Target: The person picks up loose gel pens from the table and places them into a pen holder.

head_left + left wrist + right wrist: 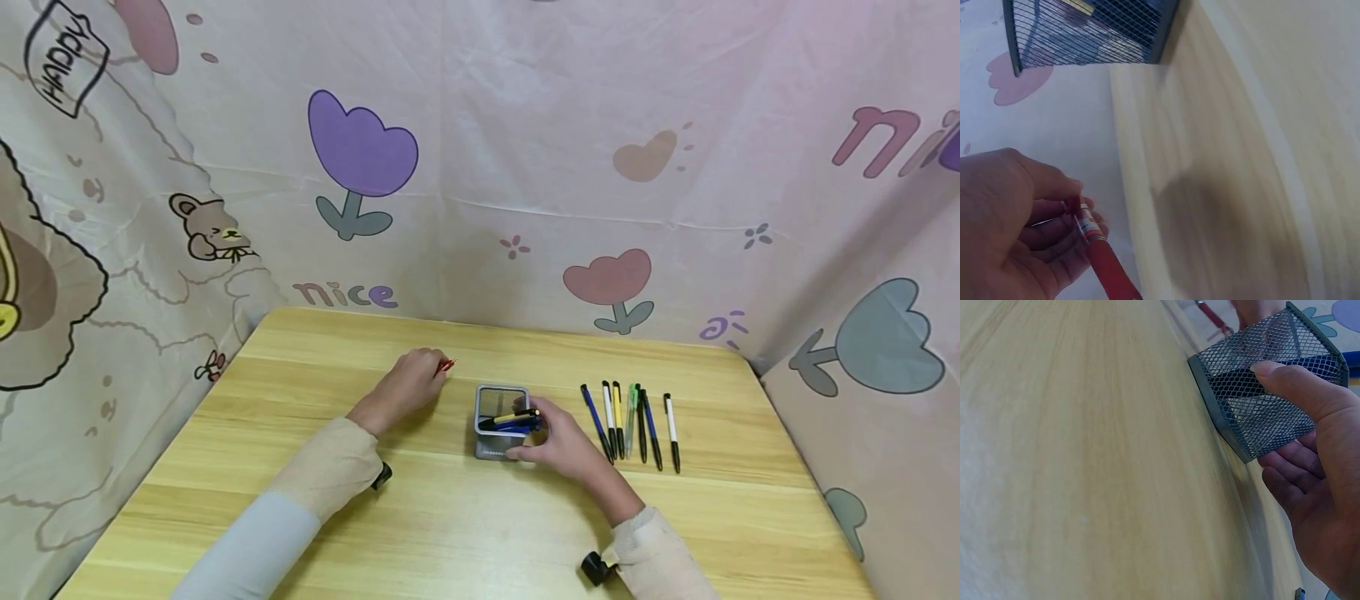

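My left hand (411,382) pinches a red pen (1110,270) between thumb and fingers, left of and beyond the pen holder. The pen's far end points to the right in the head view. A square metal mesh pen holder (492,455) stands on the table, with its open top up. My right hand (564,446) grips it from the right side, the thumb (1294,387) on one mesh wall and the other fingers round another side. Inside lean a yellow-and-black pen (507,420) and at least one blue pen; their lower parts show only dimly through the mesh.
Right of my right hand, several pens lie roughly side by side on the wooden table (465,533): blue, white, yellow, black, a green-clear pen (632,417) and a white pen (671,429) slightly apart. A printed cloth (487,125) hangs behind the table and at both sides.
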A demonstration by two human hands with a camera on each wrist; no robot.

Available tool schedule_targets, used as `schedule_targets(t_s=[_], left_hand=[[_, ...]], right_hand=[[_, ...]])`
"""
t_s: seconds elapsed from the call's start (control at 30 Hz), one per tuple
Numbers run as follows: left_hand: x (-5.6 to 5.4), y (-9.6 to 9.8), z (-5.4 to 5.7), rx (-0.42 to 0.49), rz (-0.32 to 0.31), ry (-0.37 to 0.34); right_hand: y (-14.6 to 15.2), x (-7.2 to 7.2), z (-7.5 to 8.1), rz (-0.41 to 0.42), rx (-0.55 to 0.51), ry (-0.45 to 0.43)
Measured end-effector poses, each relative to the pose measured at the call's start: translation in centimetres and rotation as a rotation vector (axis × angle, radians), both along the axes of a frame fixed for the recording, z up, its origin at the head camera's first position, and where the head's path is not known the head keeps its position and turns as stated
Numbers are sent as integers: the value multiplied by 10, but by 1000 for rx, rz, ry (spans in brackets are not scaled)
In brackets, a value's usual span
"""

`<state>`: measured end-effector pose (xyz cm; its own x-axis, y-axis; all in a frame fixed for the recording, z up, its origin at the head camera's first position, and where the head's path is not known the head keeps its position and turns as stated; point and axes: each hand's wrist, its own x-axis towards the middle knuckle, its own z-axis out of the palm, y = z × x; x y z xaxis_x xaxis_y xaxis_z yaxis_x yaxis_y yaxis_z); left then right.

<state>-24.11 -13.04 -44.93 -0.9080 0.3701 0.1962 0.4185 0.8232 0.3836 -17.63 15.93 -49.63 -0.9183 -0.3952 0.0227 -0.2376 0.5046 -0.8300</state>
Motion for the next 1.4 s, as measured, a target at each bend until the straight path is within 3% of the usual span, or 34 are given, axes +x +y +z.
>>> schedule_targets(t_s=[0.1, 0.4, 0.63, 0.87, 1.13, 1.4], left_hand=[[2, 4, 5, 10, -13, 24], [6, 14, 15, 51, 11, -20], [9, 19, 23, 76, -30, 76], [18, 28, 38, 96, -63, 148], [29, 38, 53, 154, -156, 256], [37, 43, 65, 222, -234, 302]], right_hand=[[0, 0, 0, -5, 8, 3], [-1, 0, 1, 9, 3, 0], [0, -1, 0, -1, 14, 2], [1, -1, 1, 2, 20, 13], [1, -2, 0, 13, 8, 11], [0, -2, -2, 5, 5, 7]])
